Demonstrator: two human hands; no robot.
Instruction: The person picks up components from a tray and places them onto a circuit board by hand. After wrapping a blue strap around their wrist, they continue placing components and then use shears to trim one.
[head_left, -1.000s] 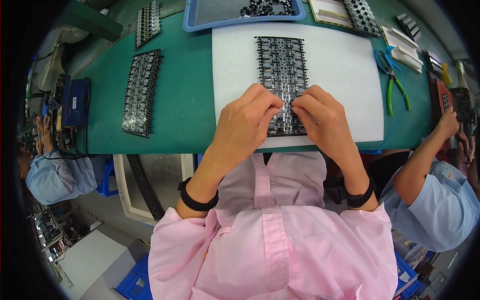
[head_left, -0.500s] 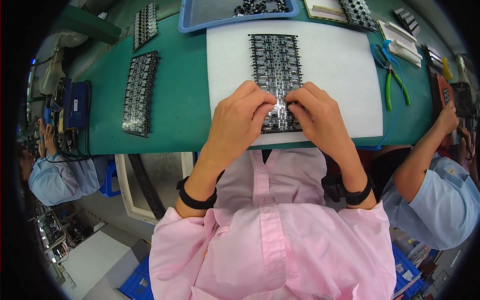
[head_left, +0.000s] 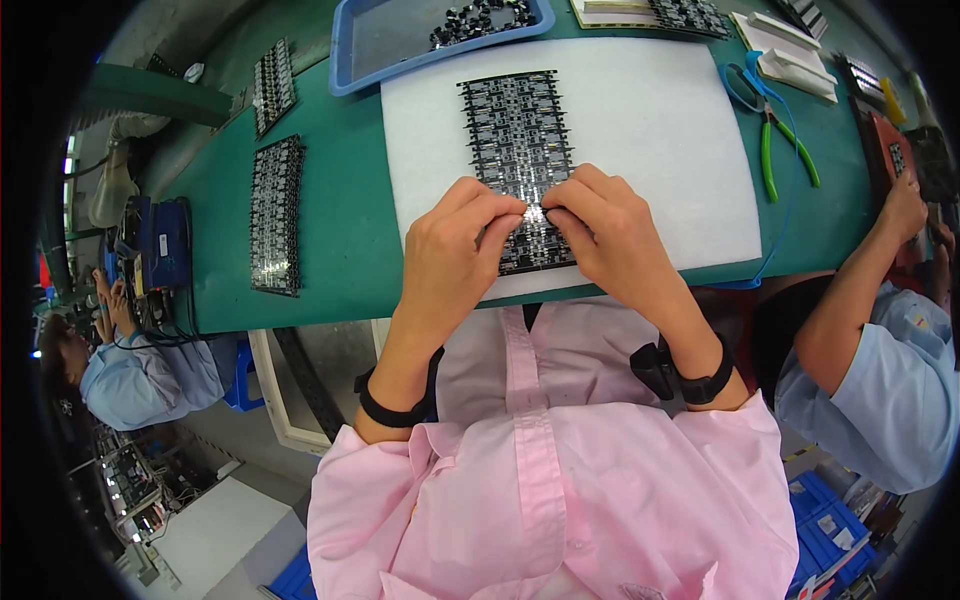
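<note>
A dark panel of many small circuit boards [head_left: 515, 125] lies lengthwise in front of me on a white foam sheet [head_left: 660, 150]. Over its nearer half, my left hand [head_left: 450, 245] is closed in a pinch, thumb against forefinger, at the panel's middle. My right hand [head_left: 615, 230] pinches just beside it, its fingertips a small gap from the left ones. Both sets of fingertips are at the panel's surface. Whatever sits between them is too small or too hidden to make out.
A blue tray [head_left: 385, 72] with small black parts stands beyond the sheet. Green-handled cutters [head_left: 768, 160] lie at right by a blue cord. More board panels [head_left: 275, 215] are stacked at left on the green table [head_left: 345, 220]. Co-workers sit on both sides; one's arm [head_left: 860, 270] is at right.
The whole view has shifted and turned slightly. Both hands stay pinched over about the same part of the panel, with little visible finger movement.
</note>
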